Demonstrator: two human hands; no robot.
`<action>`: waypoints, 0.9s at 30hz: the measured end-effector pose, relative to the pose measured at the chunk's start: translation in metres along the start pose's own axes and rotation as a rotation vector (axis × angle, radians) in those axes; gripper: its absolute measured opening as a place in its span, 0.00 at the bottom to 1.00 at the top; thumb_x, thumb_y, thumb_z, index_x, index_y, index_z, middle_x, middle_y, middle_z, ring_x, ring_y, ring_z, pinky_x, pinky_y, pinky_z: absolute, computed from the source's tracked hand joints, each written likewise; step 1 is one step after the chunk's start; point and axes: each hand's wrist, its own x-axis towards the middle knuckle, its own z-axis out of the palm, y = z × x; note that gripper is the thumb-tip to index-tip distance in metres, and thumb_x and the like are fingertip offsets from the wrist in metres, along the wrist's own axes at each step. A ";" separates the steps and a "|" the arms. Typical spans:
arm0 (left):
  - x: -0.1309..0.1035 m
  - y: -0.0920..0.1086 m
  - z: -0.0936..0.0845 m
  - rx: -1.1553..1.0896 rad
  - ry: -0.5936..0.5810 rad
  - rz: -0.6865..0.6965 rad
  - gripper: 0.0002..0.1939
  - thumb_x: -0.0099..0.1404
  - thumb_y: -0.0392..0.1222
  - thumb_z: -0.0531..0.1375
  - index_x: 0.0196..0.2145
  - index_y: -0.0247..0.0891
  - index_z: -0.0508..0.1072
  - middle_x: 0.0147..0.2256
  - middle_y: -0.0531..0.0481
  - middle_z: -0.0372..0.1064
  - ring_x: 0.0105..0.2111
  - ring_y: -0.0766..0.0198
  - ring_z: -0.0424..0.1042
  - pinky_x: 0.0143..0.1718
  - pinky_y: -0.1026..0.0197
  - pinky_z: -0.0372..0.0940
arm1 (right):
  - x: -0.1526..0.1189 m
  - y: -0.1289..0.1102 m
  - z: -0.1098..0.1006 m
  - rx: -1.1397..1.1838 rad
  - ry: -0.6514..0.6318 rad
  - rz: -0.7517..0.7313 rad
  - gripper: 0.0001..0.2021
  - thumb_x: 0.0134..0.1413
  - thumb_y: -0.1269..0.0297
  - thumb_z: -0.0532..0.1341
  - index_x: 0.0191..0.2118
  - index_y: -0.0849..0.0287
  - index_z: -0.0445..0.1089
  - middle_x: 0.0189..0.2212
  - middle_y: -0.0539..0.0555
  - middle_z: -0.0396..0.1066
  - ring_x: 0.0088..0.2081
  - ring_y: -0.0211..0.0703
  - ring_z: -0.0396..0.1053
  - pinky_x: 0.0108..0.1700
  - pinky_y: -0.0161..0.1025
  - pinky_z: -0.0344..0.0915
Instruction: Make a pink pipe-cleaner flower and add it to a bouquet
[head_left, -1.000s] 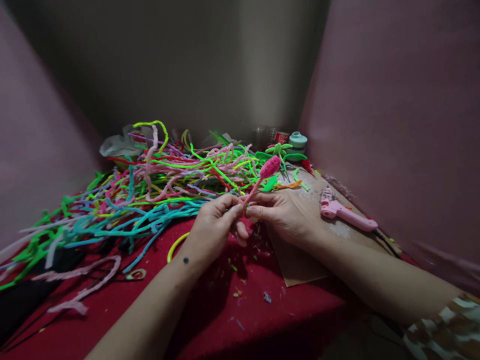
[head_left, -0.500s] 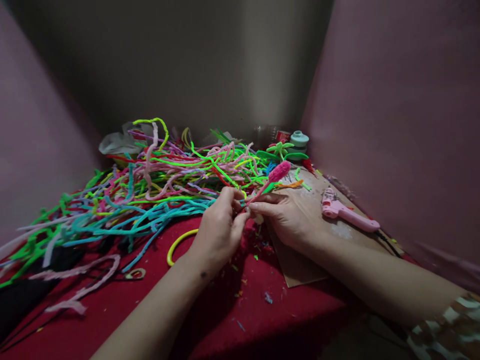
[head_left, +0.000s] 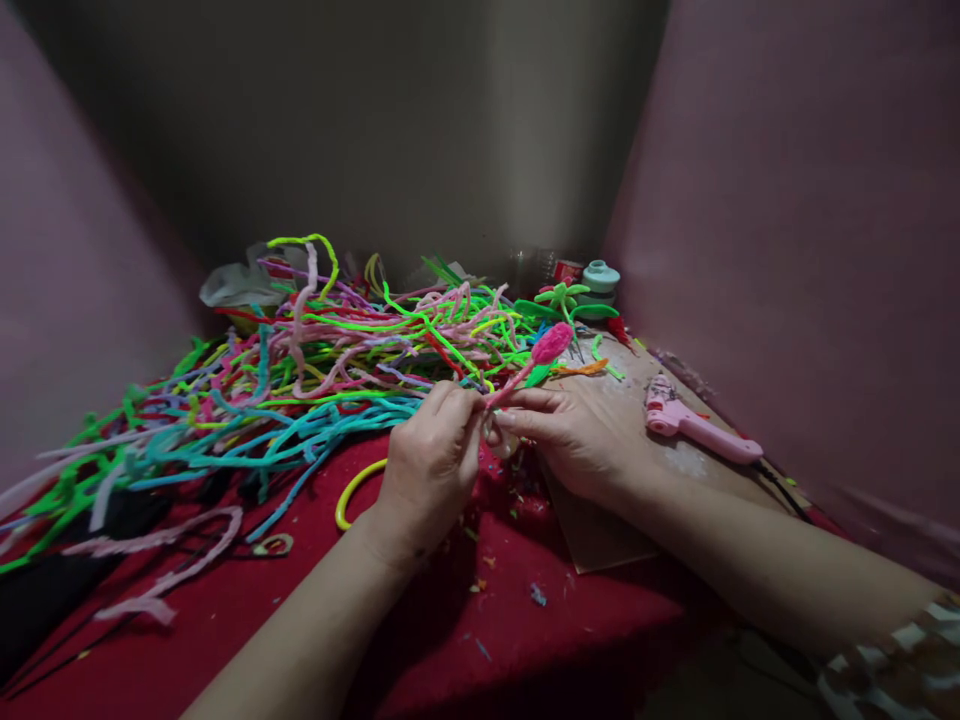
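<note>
A pink pipe cleaner [head_left: 551,344] with a thick, coiled oval end tilts up and to the right between my hands, above the red cloth. My left hand [head_left: 435,450] is closed, thumb and fingers pinching its thin lower end. Close beside it, my right hand [head_left: 574,435] holds the thin stem between thumb and forefinger. The fingers hide the very bottom of the stem. Just behind the stem a green leaf-like piece [head_left: 537,375] shows.
A large heap of coloured pipe cleaners [head_left: 352,350] spreads behind and left. On the right, a pink hot glue gun [head_left: 694,425] lies on a cardboard sheet [head_left: 630,390]. A yellow ring [head_left: 346,500] and scraps lie on the red cloth [head_left: 420,620]. A pale green jar [head_left: 600,276] stands behind.
My left hand has turned and shifted slightly left, its fingers closing more tightly at the stem. The pink oval end has tipped a little leftward and rotated.
</note>
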 end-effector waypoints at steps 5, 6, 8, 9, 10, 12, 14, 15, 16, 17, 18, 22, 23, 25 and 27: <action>0.001 0.003 0.000 -0.091 -0.012 -0.095 0.06 0.62 0.35 0.53 0.29 0.36 0.69 0.26 0.51 0.66 0.28 0.67 0.66 0.32 0.65 0.60 | -0.002 -0.006 0.002 -0.067 0.054 0.029 0.04 0.42 0.69 0.64 0.28 0.61 0.74 0.21 0.48 0.67 0.25 0.35 0.61 0.32 0.36 0.57; 0.001 0.004 0.000 -0.121 -0.020 -0.141 0.06 0.62 0.35 0.54 0.29 0.36 0.70 0.25 0.52 0.66 0.27 0.67 0.66 0.30 0.66 0.59 | -0.002 -0.008 0.003 -0.080 0.067 0.033 0.04 0.42 0.70 0.63 0.29 0.61 0.75 0.21 0.47 0.67 0.24 0.34 0.60 0.31 0.36 0.56; 0.003 0.006 -0.002 -0.212 -0.048 -0.266 0.06 0.61 0.36 0.55 0.28 0.37 0.71 0.22 0.53 0.65 0.24 0.68 0.64 0.27 0.66 0.58 | -0.003 -0.013 0.006 -0.109 0.091 0.043 0.05 0.41 0.72 0.63 0.29 0.62 0.75 0.20 0.47 0.67 0.24 0.33 0.60 0.30 0.35 0.55; 0.005 0.008 -0.003 -0.276 -0.074 -0.344 0.06 0.60 0.37 0.55 0.27 0.36 0.71 0.21 0.54 0.64 0.22 0.69 0.64 0.25 0.67 0.58 | -0.004 -0.015 0.007 -0.123 0.097 0.056 0.05 0.41 0.72 0.63 0.28 0.62 0.75 0.20 0.47 0.67 0.24 0.33 0.60 0.30 0.35 0.55; 0.006 0.010 -0.005 -0.353 -0.106 -0.428 0.07 0.60 0.38 0.55 0.27 0.36 0.71 0.19 0.55 0.64 0.20 0.69 0.62 0.23 0.67 0.57 | -0.004 -0.017 0.008 -0.130 0.100 0.068 0.05 0.42 0.73 0.62 0.28 0.62 0.75 0.19 0.47 0.67 0.24 0.33 0.59 0.30 0.35 0.55; 0.008 0.013 -0.008 -0.524 -0.176 -0.593 0.07 0.60 0.39 0.56 0.26 0.35 0.70 0.16 0.56 0.62 0.16 0.71 0.60 0.19 0.68 0.56 | -0.004 -0.018 0.009 -0.126 0.100 0.080 0.04 0.43 0.73 0.61 0.27 0.62 0.74 0.18 0.47 0.66 0.23 0.33 0.59 0.30 0.35 0.55; 0.009 0.014 -0.011 -0.696 -0.229 -0.719 0.08 0.59 0.40 0.56 0.25 0.35 0.68 0.14 0.57 0.61 0.13 0.72 0.58 0.17 0.68 0.55 | -0.003 -0.017 0.009 -0.116 0.091 0.078 0.04 0.44 0.72 0.61 0.25 0.62 0.73 0.17 0.47 0.64 0.22 0.32 0.57 0.29 0.35 0.54; 0.009 0.014 -0.012 -0.777 -0.241 -0.757 0.08 0.59 0.41 0.57 0.25 0.35 0.68 0.13 0.58 0.60 0.13 0.72 0.58 0.16 0.68 0.55 | -0.003 -0.016 0.008 -0.115 0.086 0.069 0.04 0.45 0.71 0.61 0.24 0.62 0.73 0.17 0.47 0.64 0.22 0.32 0.56 0.28 0.35 0.53; 0.009 0.013 -0.012 -0.853 -0.248 -0.782 0.08 0.59 0.41 0.57 0.25 0.35 0.68 0.13 0.58 0.60 0.12 0.72 0.58 0.15 0.68 0.56 | -0.003 -0.015 0.008 -0.117 0.083 0.060 0.05 0.45 0.71 0.61 0.23 0.62 0.72 0.17 0.47 0.63 0.22 0.32 0.56 0.28 0.35 0.52; 0.008 0.011 -0.012 -0.922 -0.256 -0.798 0.08 0.58 0.41 0.58 0.25 0.35 0.68 0.13 0.58 0.61 0.11 0.72 0.58 0.15 0.68 0.56 | -0.002 -0.014 0.008 -0.120 0.082 0.054 0.05 0.45 0.70 0.61 0.22 0.62 0.72 0.17 0.47 0.63 0.22 0.32 0.55 0.28 0.35 0.52; 0.008 0.010 -0.011 -0.986 -0.267 -0.813 0.08 0.58 0.41 0.58 0.25 0.34 0.68 0.13 0.58 0.61 0.11 0.72 0.58 0.14 0.68 0.56 | -0.002 -0.014 0.007 -0.127 0.082 0.054 0.06 0.46 0.70 0.61 0.22 0.62 0.71 0.17 0.47 0.62 0.22 0.32 0.55 0.28 0.35 0.52; 0.008 0.006 -0.009 -1.170 -0.349 -0.885 0.08 0.57 0.40 0.59 0.24 0.33 0.68 0.12 0.58 0.60 0.10 0.72 0.56 0.12 0.69 0.55 | -0.001 -0.013 0.009 -0.135 0.123 0.069 0.06 0.44 0.70 0.62 0.21 0.61 0.71 0.18 0.49 0.64 0.22 0.34 0.57 0.29 0.36 0.53; 0.008 0.006 -0.009 -1.186 -0.367 -0.892 0.08 0.57 0.40 0.59 0.24 0.33 0.68 0.12 0.58 0.60 0.10 0.72 0.57 0.13 0.68 0.56 | -0.001 -0.012 0.009 -0.123 0.134 0.069 0.05 0.44 0.70 0.62 0.21 0.61 0.71 0.18 0.49 0.65 0.23 0.34 0.57 0.29 0.36 0.53; 0.009 0.007 -0.009 -1.149 -0.380 -0.872 0.09 0.58 0.41 0.58 0.24 0.33 0.68 0.12 0.57 0.61 0.11 0.71 0.59 0.15 0.67 0.58 | 0.000 -0.008 0.008 -0.077 0.146 0.043 0.05 0.44 0.70 0.62 0.21 0.61 0.71 0.18 0.49 0.64 0.22 0.34 0.57 0.28 0.36 0.53; 0.010 0.008 -0.009 -1.014 -0.362 -0.821 0.10 0.58 0.43 0.57 0.25 0.33 0.69 0.14 0.55 0.63 0.12 0.70 0.61 0.17 0.66 0.60 | 0.001 -0.003 0.006 -0.039 0.128 0.009 0.05 0.44 0.69 0.62 0.21 0.61 0.70 0.18 0.48 0.63 0.22 0.34 0.57 0.28 0.36 0.52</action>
